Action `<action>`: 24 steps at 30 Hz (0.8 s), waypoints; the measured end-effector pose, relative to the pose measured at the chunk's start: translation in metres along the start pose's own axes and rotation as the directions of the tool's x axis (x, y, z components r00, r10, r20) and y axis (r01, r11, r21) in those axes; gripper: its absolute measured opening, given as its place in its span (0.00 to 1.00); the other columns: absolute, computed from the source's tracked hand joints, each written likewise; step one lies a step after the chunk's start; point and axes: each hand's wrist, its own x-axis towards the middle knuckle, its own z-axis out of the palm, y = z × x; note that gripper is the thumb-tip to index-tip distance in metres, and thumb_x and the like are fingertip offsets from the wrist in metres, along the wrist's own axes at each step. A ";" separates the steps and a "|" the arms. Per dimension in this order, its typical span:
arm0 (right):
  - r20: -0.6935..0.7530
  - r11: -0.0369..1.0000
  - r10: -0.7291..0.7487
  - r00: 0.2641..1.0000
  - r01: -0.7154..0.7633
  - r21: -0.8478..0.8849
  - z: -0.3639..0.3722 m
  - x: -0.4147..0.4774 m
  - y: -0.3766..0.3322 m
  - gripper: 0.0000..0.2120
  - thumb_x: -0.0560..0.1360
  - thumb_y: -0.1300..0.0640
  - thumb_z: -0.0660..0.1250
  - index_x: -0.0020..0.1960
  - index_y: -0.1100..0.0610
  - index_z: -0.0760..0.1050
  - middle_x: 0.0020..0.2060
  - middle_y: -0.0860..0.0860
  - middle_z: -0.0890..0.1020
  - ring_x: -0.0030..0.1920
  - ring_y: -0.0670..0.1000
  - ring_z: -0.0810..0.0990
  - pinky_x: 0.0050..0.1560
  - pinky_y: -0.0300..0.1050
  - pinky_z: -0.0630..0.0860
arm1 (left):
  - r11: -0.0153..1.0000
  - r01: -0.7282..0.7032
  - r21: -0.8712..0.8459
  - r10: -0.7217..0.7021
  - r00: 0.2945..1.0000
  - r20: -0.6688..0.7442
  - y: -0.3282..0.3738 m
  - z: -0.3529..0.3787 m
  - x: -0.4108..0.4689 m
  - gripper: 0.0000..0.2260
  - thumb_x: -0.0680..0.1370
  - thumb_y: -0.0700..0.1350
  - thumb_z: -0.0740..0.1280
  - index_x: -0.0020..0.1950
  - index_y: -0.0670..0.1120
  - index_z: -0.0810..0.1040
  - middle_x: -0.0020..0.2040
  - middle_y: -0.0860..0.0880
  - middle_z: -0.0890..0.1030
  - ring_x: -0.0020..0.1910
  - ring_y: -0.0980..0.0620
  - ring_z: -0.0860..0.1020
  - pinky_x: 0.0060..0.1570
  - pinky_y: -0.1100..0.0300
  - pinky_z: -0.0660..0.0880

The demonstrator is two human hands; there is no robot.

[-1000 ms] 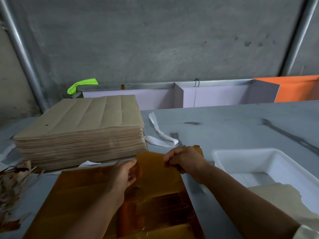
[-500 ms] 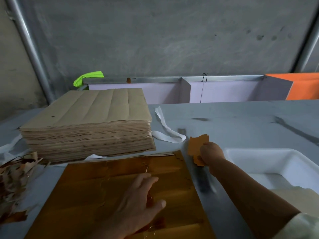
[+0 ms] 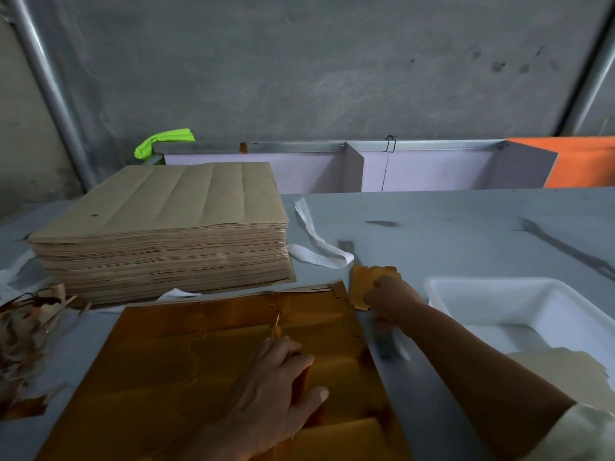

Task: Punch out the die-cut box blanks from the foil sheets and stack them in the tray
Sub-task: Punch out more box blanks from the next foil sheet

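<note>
Bare table (image 3: 449, 234) lies open beyond the white tray (image 3: 442, 287), while the tall paper stack (image 3: 163, 241) and white strip (image 3: 319, 251) block the left.

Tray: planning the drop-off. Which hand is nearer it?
Right. Right hand, gripping a piece, is just left of the tray; left hand rests on the foil sheet, farther off.

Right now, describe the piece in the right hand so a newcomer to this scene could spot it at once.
Find the white tray on the right of the table, then look left of its far corner, beside the far right corner of the foil sheet. There the right hand grips a small gold piece. Unlike the flat sheet, it has ragged edges and sits in a hand.
</note>
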 end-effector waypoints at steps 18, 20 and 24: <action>0.012 0.957 -0.173 0.985 0.165 0.240 0.001 -0.053 0.018 0.15 0.78 0.44 0.64 0.48 0.57 0.75 0.41 0.53 0.79 0.38 0.49 0.78 0.37 0.41 0.74 | 0.989 -0.014 -0.148 -0.011 0.986 -0.164 0.026 -0.024 -0.006 0.04 0.81 0.56 0.61 0.55 0.60 0.67 0.52 0.64 0.66 0.53 0.65 0.68 0.49 0.73 0.67; 0.131 0.930 -0.080 0.988 0.026 0.367 0.000 -0.060 0.021 0.21 0.76 0.37 0.66 0.51 0.55 0.76 0.44 0.54 0.82 0.42 0.51 0.81 0.38 0.42 0.76 | 0.987 0.002 -0.160 -0.027 0.987 -0.156 0.028 -0.024 -0.006 0.04 0.82 0.56 0.61 0.54 0.60 0.67 0.51 0.64 0.67 0.52 0.64 0.68 0.46 0.73 0.66; 0.339 0.944 -0.065 0.938 -0.053 0.325 0.001 -0.064 0.032 0.27 0.69 0.33 0.71 0.54 0.55 0.77 0.47 0.55 0.84 0.47 0.54 0.83 0.38 0.44 0.79 | 0.977 0.030 -0.212 -0.064 0.986 -0.154 0.031 -0.025 -0.008 0.05 0.81 0.56 0.62 0.54 0.60 0.67 0.52 0.62 0.68 0.50 0.64 0.70 0.45 0.71 0.69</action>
